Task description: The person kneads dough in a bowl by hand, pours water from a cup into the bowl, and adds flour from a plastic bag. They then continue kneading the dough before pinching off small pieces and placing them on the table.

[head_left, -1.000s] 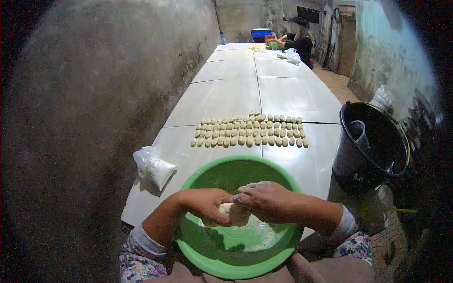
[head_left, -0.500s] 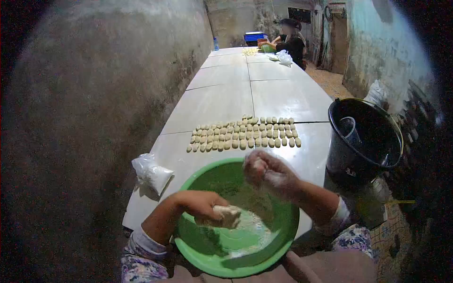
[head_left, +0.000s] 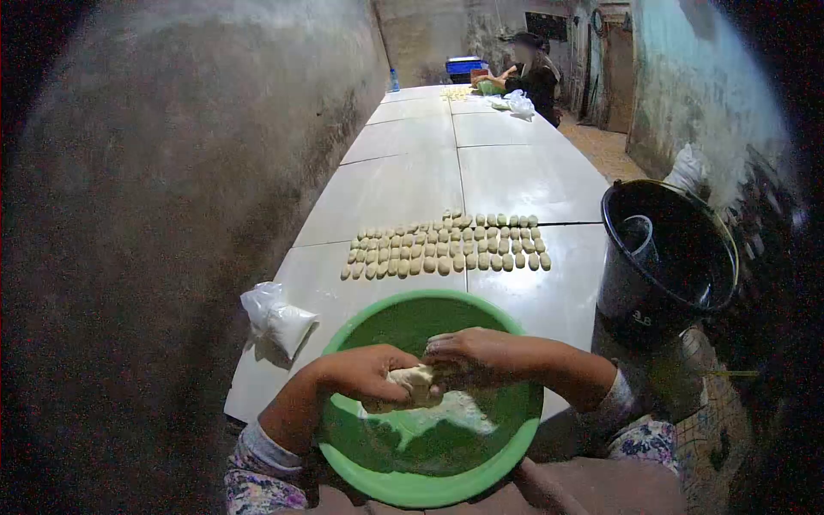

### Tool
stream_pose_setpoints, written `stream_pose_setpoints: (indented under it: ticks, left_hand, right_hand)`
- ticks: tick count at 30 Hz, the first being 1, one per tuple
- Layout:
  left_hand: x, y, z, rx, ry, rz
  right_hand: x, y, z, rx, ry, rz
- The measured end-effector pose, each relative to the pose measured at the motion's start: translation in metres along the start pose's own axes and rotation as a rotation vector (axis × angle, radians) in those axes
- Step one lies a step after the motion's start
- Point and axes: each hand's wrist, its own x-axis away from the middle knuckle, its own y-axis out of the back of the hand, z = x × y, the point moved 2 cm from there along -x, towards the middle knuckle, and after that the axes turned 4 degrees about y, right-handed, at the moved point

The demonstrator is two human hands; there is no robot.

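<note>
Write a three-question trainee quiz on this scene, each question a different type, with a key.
1. True or false: both hands, left hand and right hand, hold the dough over the green bowl.
2. Where does the plastic bag of white powder lie?
A. inside the bucket
B. on the table left of the bowl
C. in the bowl
3. Fill in: the shaped dough pieces lie in rows on the ____.

Key: 1 true; 2 B; 3 table. The black bucket stands at the table's right edge, and another person works at the far end.
</note>
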Motion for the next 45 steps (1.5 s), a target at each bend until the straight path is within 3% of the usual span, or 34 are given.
stream_pose_setpoints:
  ticks: [2, 3, 7, 9, 10, 12, 14, 16, 18, 19, 20, 21, 22, 24, 26, 28, 29, 30, 32, 33, 35, 37, 38, 43, 45]
  left_hand:
    - [-0.003, -0.003, 0.002, -0.112, -0.101, -0.054]
    - [0.002, -0.005, -0.007, -0.002, -0.063, 0.034]
    - [0.001, -0.007, -0.004, 0.062, -0.100, 0.037]
    - [-0.004, -0.006, 0.005, 0.039, -0.033, 0.052]
    - [-0.004, -0.006, 0.006, 0.038, -0.033, 0.048]
    - [-0.002, -0.007, 0.006, -0.006, -0.077, 0.020]
    - [0.000, -0.009, 0.000, -0.032, -0.042, 0.008]
    - [0.003, -0.011, -0.007, -0.064, -0.009, -0.004]
    - [0.006, -0.012, -0.011, -0.248, 0.133, -0.032]
    - [0.001, -0.009, -0.002, -0.492, 0.153, -0.031]
    - [-0.005, -0.012, 0.007, -0.696, 0.050, -0.084]
    - [-0.005, -0.014, 0.007, -0.656, 0.033, -0.109]
    - [-0.004, -0.016, 0.005, -0.613, 0.019, -0.131]
    - [-0.003, -0.019, -0.005, -0.648, 0.006, -0.140]
    - [-0.003, -0.021, -0.014, -0.674, -0.013, -0.158]
    - [-0.005, -0.019, -0.026, -0.558, -0.127, -0.215]
    - [-0.001, -0.018, -0.033, -0.606, -0.115, -0.307]
    - [-0.002, -0.013, -0.030, -0.611, -0.121, -0.307]
    - [-0.004, 0.003, -0.024, -0.572, -0.158, -0.565]
    - [0.000, 0.006, -0.035, -0.503, -0.152, -0.551]
    - [-0.007, 0.020, -0.027, -0.359, -0.243, -0.544]
    - [-0.016, 0.031, -0.021, -0.025, -0.324, -0.515]
    - [-0.019, 0.035, -0.018, -0.025, -0.336, -0.512]
    - [-0.020, 0.042, -0.005, 0.126, -0.401, -0.423]
    - [-0.015, 0.034, -0.004, 0.170, -0.426, -0.408]
  right_hand:
    - [0.000, -0.004, -0.003, -0.015, 0.047, 0.062]
    - [0.002, -0.001, 0.001, 0.017, 0.144, 0.024]
    - [0.005, 0.006, 0.000, -0.170, 0.153, 0.048]
    - [0.004, 0.007, -0.004, -0.184, 0.388, -0.022]
    - [0.006, 0.009, -0.003, -0.182, 0.392, -0.020]
    - [0.010, 0.012, 0.000, -0.410, 0.245, -0.045]
    - [0.012, 0.015, 0.002, -0.461, 0.278, -0.045]
    - [0.014, 0.015, -0.001, -0.659, 0.027, 0.031]
    - [0.015, 0.019, -0.002, -0.715, 0.068, -0.031]
    - [0.015, 0.022, -0.003, -0.776, 0.107, -0.089]
    - [0.015, 0.025, -0.003, -0.834, 0.148, -0.150]
    - [0.010, 0.026, 0.002, -0.607, 0.224, -0.124]
    - [0.008, 0.025, 0.009, -0.605, 0.225, -0.133]
    - [0.009, 0.015, 0.018, -0.747, -0.132, 0.025]
    - [0.006, 0.011, 0.005, -0.728, -0.126, 0.070]
    - [0.006, 0.009, -0.007, -0.494, 0.103, 0.044]
    - [0.006, 0.004, -0.017, -0.873, -0.279, -0.020]
    - [0.005, 0.006, -0.015, -0.867, -0.279, -0.025]
    - [0.004, 0.012, -0.010, -1.063, -0.344, -0.169]
    - [0.005, 0.013, -0.013, -1.057, -0.345, -0.174]
    - [0.007, 0.016, -0.020, -0.484, -0.117, -0.172]
    - [0.007, 0.014, -0.015, -0.564, -0.207, -0.185]
    - [0.007, 0.011, -0.015, -0.654, -0.293, -0.194]
    - [0.013, 0.019, -0.019, -0.335, -0.241, -0.131]
    - [0.011, 0.016, -0.025, -0.509, -0.356, -0.156]
